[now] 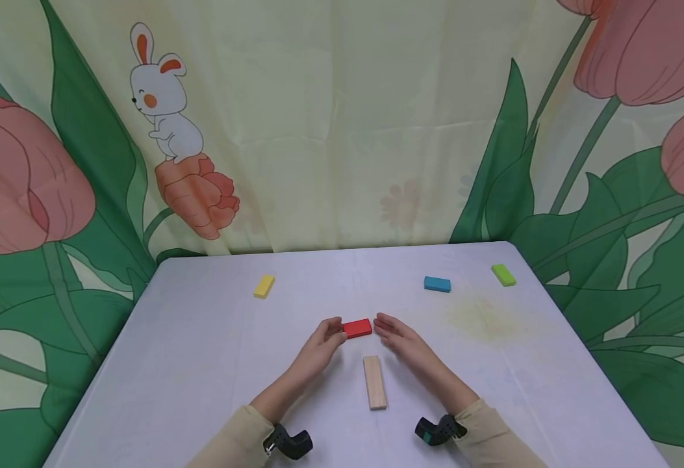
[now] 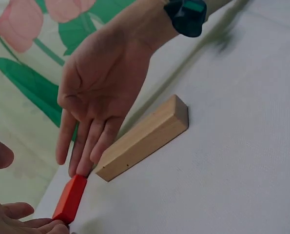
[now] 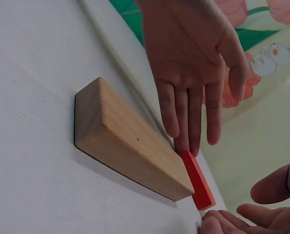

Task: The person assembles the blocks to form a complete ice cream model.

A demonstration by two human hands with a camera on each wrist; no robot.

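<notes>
A glossy-looking red block (image 1: 356, 328), flat and oblong, lies mid-table between the two hands. The left hand (image 1: 318, 348) has its fingers out straight, touching the block's left end. The right hand (image 1: 403, 341) is straight-fingered too, just beside the right end; I can't tell whether it touches. Nearer lies a longer bare wooden block (image 1: 375, 383), pale-grained with a small dark speck. On the white tablecloth (image 1: 201, 364), a yellow block (image 1: 264, 286) sits far left, blue (image 1: 437, 284) and green (image 1: 503, 274) ones far right.
</notes>
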